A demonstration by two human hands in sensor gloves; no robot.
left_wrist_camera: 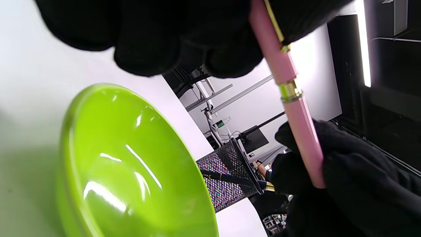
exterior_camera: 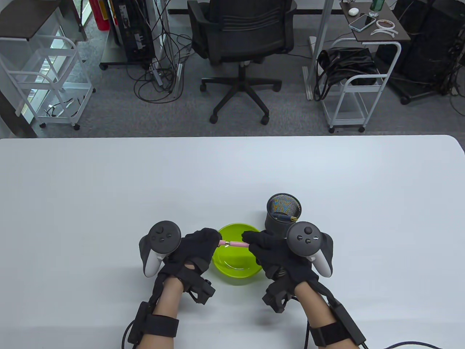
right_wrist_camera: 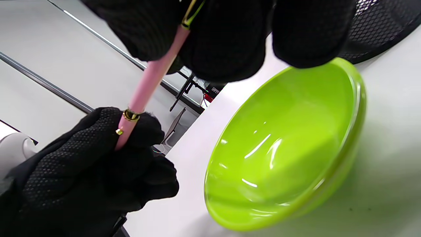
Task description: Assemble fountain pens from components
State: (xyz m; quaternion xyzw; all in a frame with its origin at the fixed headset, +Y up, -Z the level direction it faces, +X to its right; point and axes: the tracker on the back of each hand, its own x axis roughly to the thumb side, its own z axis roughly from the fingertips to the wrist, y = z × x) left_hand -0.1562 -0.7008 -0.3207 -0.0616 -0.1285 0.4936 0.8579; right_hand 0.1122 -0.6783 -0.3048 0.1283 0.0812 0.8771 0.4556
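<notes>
Joining the two halves of a pink fountain pen [exterior_camera: 235, 244] is the step in hand, I judge: I hold it level just above the lime-green bowl [exterior_camera: 238, 271], my left hand [exterior_camera: 196, 249] curled round the clip end, my right hand [exterior_camera: 270, 251] pinching the barrel. The gold ring [left_wrist_camera: 290, 91] looks seated, so next comes a last snug push or twist, then setting it in the black mesh pen cup [exterior_camera: 283, 212] behind the bowl. All this sits on a white table [exterior_camera: 109, 189]; beyond it are an office chair [exterior_camera: 241, 43], wire carts and cables on grey carpet.
</notes>
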